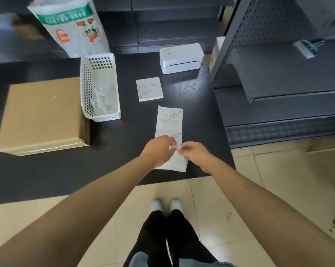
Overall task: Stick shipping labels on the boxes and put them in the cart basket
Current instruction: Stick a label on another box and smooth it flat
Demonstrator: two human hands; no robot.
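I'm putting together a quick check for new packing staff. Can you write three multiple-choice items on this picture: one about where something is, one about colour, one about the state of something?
1. Where does the white basket stand?
A. On the floor
B. On the table, right of the cardboard box
C. On the metal shelf

2. What colour is the table top?
A. Black
B. White
C. Red

3. What are the hands doing?
A. Hanging idle
B. Lifting the box
C. Both pinching the label strip

Answers:
1 B, since the basket sits on the table next to the box's right side.
2 A, the dark surface shows under everything.
3 C, the left hand and right hand meet at the strip's near part.
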